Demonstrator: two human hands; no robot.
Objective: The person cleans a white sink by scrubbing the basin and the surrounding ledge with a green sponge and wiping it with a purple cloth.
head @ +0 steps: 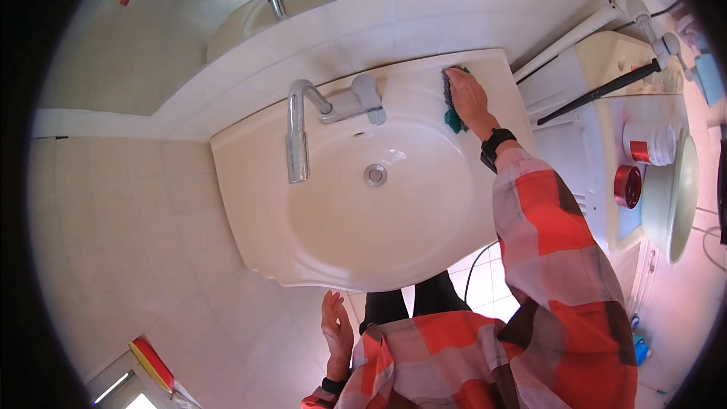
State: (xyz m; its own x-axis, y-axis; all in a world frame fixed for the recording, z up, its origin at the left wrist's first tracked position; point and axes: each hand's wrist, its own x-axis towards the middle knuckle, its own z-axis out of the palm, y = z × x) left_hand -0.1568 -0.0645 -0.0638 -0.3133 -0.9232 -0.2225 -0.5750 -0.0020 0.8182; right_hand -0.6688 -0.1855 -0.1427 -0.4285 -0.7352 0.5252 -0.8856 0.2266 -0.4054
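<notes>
My right hand [468, 96] presses a dark green and grey scrubbing cloth or pad [453, 119] against the back right corner of the washbasin [255, 193]. Most of the pad is hidden beneath my fingers. Below the basin's front edge, my left hand [336, 324] hangs with its fingers slightly apart and nothing in it. A chrome faucet [298, 142] stands at the back left of the bowl, its spout turned toward the left. At the bottom of the bowl is a round metal drain [375, 175], with a few wet glints near it.
A mirror [170, 51] runs along the wall behind the basin. To the right stands a white washing machine [559, 142], bearing a plastic jar [647, 144], a red round lid or tin [627, 187] and a pale green bowl [673, 204]. A black-handled rod [599, 92] juts across there.
</notes>
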